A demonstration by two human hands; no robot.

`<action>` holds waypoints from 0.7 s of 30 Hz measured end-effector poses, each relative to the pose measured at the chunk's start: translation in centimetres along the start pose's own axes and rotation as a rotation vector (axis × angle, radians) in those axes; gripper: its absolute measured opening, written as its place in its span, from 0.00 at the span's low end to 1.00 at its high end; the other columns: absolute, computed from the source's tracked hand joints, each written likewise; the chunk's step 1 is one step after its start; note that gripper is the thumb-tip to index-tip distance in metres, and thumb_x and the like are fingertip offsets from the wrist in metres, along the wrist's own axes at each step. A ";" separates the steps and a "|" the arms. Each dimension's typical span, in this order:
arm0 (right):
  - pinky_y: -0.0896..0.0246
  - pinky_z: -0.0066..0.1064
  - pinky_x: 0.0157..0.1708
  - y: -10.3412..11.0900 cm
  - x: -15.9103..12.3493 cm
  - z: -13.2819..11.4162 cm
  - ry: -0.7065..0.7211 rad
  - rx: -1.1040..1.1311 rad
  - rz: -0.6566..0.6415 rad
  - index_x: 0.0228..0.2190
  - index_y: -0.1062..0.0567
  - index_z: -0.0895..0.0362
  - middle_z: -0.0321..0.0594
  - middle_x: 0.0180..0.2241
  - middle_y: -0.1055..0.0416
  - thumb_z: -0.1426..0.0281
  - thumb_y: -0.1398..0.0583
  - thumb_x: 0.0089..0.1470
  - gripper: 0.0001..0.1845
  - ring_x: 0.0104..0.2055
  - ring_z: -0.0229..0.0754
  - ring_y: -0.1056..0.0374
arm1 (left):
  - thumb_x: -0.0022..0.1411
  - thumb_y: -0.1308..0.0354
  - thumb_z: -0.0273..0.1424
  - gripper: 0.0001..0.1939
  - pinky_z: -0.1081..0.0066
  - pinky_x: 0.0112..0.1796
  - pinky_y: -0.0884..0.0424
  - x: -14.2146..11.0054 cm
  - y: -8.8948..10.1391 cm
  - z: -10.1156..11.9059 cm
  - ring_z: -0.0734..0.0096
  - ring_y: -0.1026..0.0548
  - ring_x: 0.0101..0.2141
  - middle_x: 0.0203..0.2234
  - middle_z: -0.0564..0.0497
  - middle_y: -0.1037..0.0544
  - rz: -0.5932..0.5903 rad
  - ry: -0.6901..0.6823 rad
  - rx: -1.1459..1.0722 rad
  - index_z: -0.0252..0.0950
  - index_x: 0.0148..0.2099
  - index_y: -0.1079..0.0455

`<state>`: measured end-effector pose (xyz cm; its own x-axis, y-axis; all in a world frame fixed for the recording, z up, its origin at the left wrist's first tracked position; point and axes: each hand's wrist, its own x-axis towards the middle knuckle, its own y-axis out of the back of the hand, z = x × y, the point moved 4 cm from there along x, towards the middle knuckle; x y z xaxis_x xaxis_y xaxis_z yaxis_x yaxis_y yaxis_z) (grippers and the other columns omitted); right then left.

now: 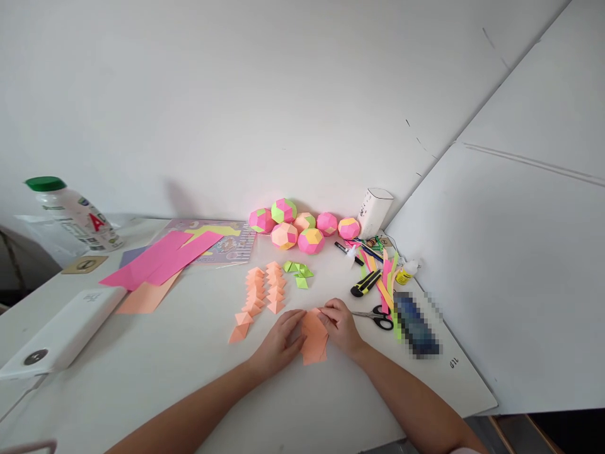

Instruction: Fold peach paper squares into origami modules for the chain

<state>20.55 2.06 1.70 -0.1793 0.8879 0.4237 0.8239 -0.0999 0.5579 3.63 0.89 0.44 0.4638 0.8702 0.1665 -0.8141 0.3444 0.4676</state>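
Note:
A small piece of orange paper (314,343) lies between my two hands near the front of the table. My left hand (278,345) grips its left edge, thumb low and fingers at the upper corner. At the upper right edge, my right hand (341,326) pinches the same paper with bent fingers, partly hiding that side. To the left stand two rows of small folded orange paper pieces (255,290), with several folded green pieces (300,272) beyond the hands. Scissors (378,316) with black handles lie just right of my right hand.
Several faceted paper balls (284,235) sit against the wall. On the right are a box cutter (365,284), paper strips (385,287), a glue bottle (406,272) and a blurred-out object (416,325). Pink sheets (163,258), a white power bank (61,334) and a bottle (78,217) occupy the left.

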 end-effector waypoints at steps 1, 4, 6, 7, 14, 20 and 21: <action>0.40 0.33 0.32 0.1 0.0 0.0 -0.014 0.026 0.015 0.27 0.24 0.57 0.40 0.26 0.36 0.67 0.45 0.57 0.13 0.32 0.42 0.39 | 0.60 0.51 0.28 0.22 0.56 0.52 0.36 0.0 0.0 -0.1 0.58 0.36 0.53 0.52 0.44 0.34 0.003 0.011 -0.011 0.41 0.57 0.42; 0.43 0.30 0.28 0.5 0.0 0.2 -0.083 0.120 0.060 0.23 0.26 0.57 0.36 0.22 0.39 0.66 0.45 0.57 0.14 0.28 0.40 0.40 | 0.60 0.49 0.30 0.20 0.57 0.53 0.37 0.0 0.3 -0.4 0.60 0.36 0.53 0.51 0.46 0.32 0.020 0.057 -0.095 0.43 0.55 0.40; 0.45 0.29 0.26 0.6 0.0 0.2 -0.135 0.174 0.075 0.23 0.28 0.57 0.34 0.21 0.41 0.65 0.46 0.57 0.14 0.26 0.38 0.42 | 0.60 0.48 0.31 0.17 0.59 0.52 0.36 0.1 0.5 -0.4 0.62 0.34 0.51 0.48 0.47 0.30 0.028 0.084 -0.176 0.42 0.52 0.38; 0.45 0.29 0.26 0.6 -0.1 0.1 -0.149 0.202 0.076 0.24 0.28 0.57 0.34 0.21 0.41 0.65 0.46 0.57 0.14 0.26 0.38 0.43 | 0.60 0.47 0.32 0.16 0.60 0.51 0.35 0.1 0.5 -0.3 0.62 0.33 0.49 0.46 0.47 0.29 0.028 0.092 -0.211 0.42 0.51 0.37; 0.40 0.31 0.36 -0.2 -0.5 -1.1 -0.047 0.366 0.003 0.31 0.27 0.55 0.38 0.30 0.31 0.67 0.44 0.56 0.08 0.34 0.40 0.37 | 0.61 0.49 0.39 0.19 0.69 0.29 0.31 -0.2 0.2 -0.2 0.70 0.31 0.25 0.21 0.56 0.31 -0.069 0.208 -0.379 0.37 0.52 0.37; 0.44 0.40 0.49 -0.4 -0.5 -1.8 0.046 0.307 -0.090 0.26 0.24 0.53 0.42 0.52 0.35 0.73 0.41 0.50 0.05 0.55 0.47 0.44 | 0.63 0.55 0.45 0.24 0.65 0.41 0.32 -0.4 1.0 -0.1 0.65 0.29 0.40 0.34 0.50 0.26 -0.037 0.278 -0.454 0.42 0.58 0.40; 0.44 0.40 0.50 -0.5 -0.5 -1.7 0.024 0.284 -0.111 0.25 0.24 0.53 0.41 0.55 0.39 0.74 0.40 0.49 0.06 0.56 0.48 0.44 | 0.62 0.53 0.45 0.25 0.66 0.38 0.32 -0.4 1.1 -0.2 0.65 0.29 0.38 0.32 0.51 0.26 -0.024 0.294 -0.437 0.42 0.59 0.41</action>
<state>19.33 0.88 2.39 -0.2869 0.8749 0.3901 0.9151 0.1298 0.3818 2.53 1.01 0.71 0.4174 0.9008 -0.1198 -0.9034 0.4256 0.0521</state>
